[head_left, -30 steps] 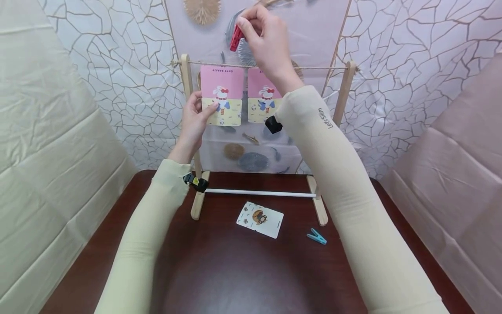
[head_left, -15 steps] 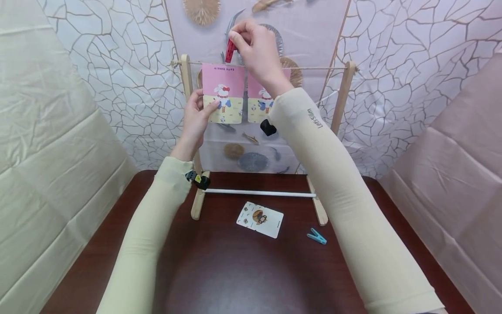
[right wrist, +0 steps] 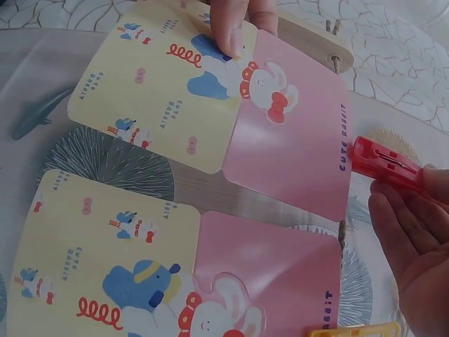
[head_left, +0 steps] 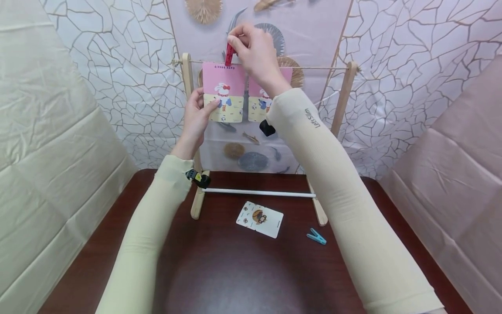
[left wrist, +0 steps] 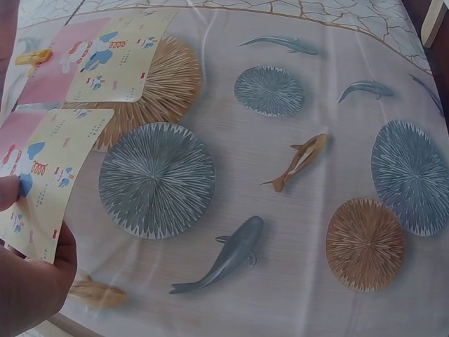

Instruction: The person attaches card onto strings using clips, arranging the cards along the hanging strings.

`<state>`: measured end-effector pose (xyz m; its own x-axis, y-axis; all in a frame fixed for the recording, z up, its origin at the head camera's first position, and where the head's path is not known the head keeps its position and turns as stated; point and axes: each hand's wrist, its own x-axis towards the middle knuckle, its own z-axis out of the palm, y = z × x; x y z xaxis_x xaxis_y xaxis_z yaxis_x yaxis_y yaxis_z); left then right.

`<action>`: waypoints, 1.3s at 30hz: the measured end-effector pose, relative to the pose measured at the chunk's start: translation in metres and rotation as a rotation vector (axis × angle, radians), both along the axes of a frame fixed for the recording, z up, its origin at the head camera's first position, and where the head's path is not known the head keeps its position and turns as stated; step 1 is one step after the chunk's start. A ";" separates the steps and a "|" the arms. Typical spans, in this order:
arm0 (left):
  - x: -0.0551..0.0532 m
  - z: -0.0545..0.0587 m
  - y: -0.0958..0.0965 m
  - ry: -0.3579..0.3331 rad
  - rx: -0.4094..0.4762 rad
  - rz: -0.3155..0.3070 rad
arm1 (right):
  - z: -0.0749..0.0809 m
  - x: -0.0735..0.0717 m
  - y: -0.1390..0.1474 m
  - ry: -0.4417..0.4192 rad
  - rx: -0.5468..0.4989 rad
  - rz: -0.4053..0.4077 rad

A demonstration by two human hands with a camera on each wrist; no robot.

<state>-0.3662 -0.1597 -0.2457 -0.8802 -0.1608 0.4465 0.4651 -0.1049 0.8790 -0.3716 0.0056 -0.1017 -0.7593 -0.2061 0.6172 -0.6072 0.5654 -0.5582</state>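
Thumb and fingers of the right hand (head_left: 256, 54) pinch the red clothespin (right wrist: 384, 163) by its upper end, just above the twine line (head_left: 313, 68). The clothespin points downward, its tip at the top edge of the pink-and-yellow "Cute Rabbit" card (head_left: 223, 89); whether its jaws enclose that edge cannot be determined. The left hand (head_left: 195, 120) grips this card below the twine line, at the side edge, thumb on the printed face and fingers behind. The card is upright, pink half uppermost, its top edge level with the twine line. Just beside it, a matching card (right wrist: 105, 246) hangs from the twine line under a yellow clip (right wrist: 361, 330). Wooden posts (head_left: 345, 96) support both ends of the twine line. Well below the line, a white card with a brown cartoon animal (head_left: 274, 223) and a blue clothespin (head_left: 317, 237) lie on the dark table (head_left: 235, 274).
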 end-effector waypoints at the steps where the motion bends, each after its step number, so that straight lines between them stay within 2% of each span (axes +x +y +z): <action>1: 0.000 0.000 0.000 0.000 0.002 -0.001 | 0.000 0.000 0.000 -0.007 0.000 0.000; 12: 0.002 0.002 0.000 0.006 0.005 -0.001 | -0.004 0.000 -0.002 -0.018 0.000 0.023; 28: 0.001 -0.001 -0.001 -0.004 -0.003 -0.007 | -0.002 -0.001 -0.002 0.000 0.009 0.011; 39: -0.002 -0.003 -0.001 -0.011 -0.004 0.005 | -0.002 -0.002 -0.004 -0.036 0.041 -0.023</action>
